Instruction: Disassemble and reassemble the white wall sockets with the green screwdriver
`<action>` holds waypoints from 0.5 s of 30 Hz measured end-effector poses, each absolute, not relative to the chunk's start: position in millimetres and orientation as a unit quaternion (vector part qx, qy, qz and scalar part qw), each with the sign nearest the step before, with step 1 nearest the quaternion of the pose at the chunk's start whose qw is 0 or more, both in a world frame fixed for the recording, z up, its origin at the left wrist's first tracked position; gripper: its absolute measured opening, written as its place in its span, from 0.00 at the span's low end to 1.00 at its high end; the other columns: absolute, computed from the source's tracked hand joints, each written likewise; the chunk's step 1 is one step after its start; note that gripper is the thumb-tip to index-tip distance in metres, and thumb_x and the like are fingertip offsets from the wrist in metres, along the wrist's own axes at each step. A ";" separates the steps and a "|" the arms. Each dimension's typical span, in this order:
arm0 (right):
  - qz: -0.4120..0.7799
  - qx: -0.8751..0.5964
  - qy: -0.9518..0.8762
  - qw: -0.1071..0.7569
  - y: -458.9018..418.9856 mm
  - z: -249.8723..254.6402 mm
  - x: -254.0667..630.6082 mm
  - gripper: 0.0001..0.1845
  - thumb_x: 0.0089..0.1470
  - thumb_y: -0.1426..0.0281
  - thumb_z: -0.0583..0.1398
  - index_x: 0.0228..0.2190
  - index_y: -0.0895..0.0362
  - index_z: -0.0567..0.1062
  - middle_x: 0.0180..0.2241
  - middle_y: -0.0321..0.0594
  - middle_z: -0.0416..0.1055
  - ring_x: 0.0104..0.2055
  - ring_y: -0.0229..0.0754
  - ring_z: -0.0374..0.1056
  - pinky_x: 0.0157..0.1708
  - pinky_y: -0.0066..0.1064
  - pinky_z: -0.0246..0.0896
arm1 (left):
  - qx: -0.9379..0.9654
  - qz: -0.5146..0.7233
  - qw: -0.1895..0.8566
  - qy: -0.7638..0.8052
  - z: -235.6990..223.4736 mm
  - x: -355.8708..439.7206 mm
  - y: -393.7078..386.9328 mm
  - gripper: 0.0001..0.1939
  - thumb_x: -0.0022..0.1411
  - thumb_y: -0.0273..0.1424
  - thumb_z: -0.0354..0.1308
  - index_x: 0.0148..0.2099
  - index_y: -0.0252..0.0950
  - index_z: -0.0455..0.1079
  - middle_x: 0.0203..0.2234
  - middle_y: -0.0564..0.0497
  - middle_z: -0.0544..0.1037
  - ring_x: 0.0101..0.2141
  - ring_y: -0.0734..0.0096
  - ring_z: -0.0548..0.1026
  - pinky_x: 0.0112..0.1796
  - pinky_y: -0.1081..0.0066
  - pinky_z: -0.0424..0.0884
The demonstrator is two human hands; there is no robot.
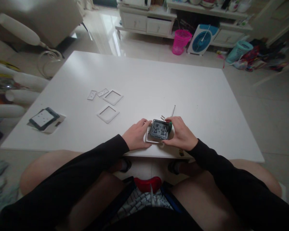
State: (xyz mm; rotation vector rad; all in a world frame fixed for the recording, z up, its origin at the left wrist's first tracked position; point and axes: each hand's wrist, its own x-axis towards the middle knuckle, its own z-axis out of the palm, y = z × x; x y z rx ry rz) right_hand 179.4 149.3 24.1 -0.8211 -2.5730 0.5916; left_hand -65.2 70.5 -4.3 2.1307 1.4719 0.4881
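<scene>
Both hands meet at the near edge of the white table (144,80) on a grey wall-switch module (160,129) that rests on a white frame plate (150,139). My left hand (136,134) curls round the module's left side. My right hand (181,134) grips its right side, and a screwdriver with a green handle runs through this hand, its metal shaft (173,111) sticking out toward the far side. Two small dark screws (162,117) lie just beyond the module.
Two white square frames (108,114) (113,97) and two small white rocker pieces (91,95) (102,92) lie left of centre. Another switch unit (43,118) sits on paper near the left edge. On the floor beyond stand a pink basket (180,41), a blue fan (202,40) and a teal basket (239,50).
</scene>
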 end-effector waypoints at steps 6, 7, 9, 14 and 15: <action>0.243 -0.383 -0.855 0.249 167.6 32.8 193.9 0.38 0.39 0.63 0.74 0.50 0.53 0.66 0.47 0.49 0.71 0.50 0.59 0.69 0.49 0.54 0.70 | 0.815 0.150 0.252 0.499 -5.6 -70.2 72.0 0.44 0.55 0.34 0.67 0.70 0.40 0.53 0.63 0.40 0.66 0.59 0.48 0.70 0.57 0.53 0.70; 0.251 -0.397 -0.845 0.257 168.4 32.8 194.9 0.38 0.39 0.62 0.74 0.50 0.53 0.66 0.47 0.49 0.71 0.50 0.59 0.70 0.50 0.54 0.70 | 0.818 0.134 0.248 0.501 -3.7 -72.0 72.3 0.42 0.55 0.34 0.67 0.69 0.40 0.56 0.62 0.40 0.68 0.57 0.49 0.71 0.56 0.54 0.70; 0.264 -0.416 -0.828 0.268 168.1 32.1 195.4 0.37 0.39 0.61 0.74 0.49 0.53 0.66 0.47 0.48 0.71 0.50 0.58 0.71 0.51 0.54 0.70 | 0.828 0.098 0.233 0.501 1.4 -76.2 73.1 0.37 0.54 0.37 0.70 0.64 0.41 0.63 0.59 0.41 0.69 0.53 0.51 0.73 0.52 0.56 0.71; 0.268 -0.430 -0.819 0.269 165.0 31.5 192.6 0.36 0.38 0.61 0.74 0.48 0.53 0.67 0.47 0.49 0.72 0.50 0.59 0.71 0.51 0.55 0.70 | 0.848 0.000 0.210 0.486 12.0 -88.1 76.3 0.26 0.52 0.42 0.73 0.51 0.38 0.74 0.50 0.43 0.75 0.47 0.53 0.75 0.44 0.61 0.70; 0.266 -0.431 -0.819 0.270 164.9 31.7 192.3 0.36 0.38 0.61 0.74 0.47 0.53 0.67 0.47 0.49 0.72 0.50 0.59 0.71 0.51 0.55 0.70 | 0.848 -0.013 0.208 0.487 13.4 -89.6 77.1 0.23 0.54 0.41 0.72 0.49 0.38 0.75 0.48 0.44 0.76 0.46 0.54 0.76 0.43 0.62 0.70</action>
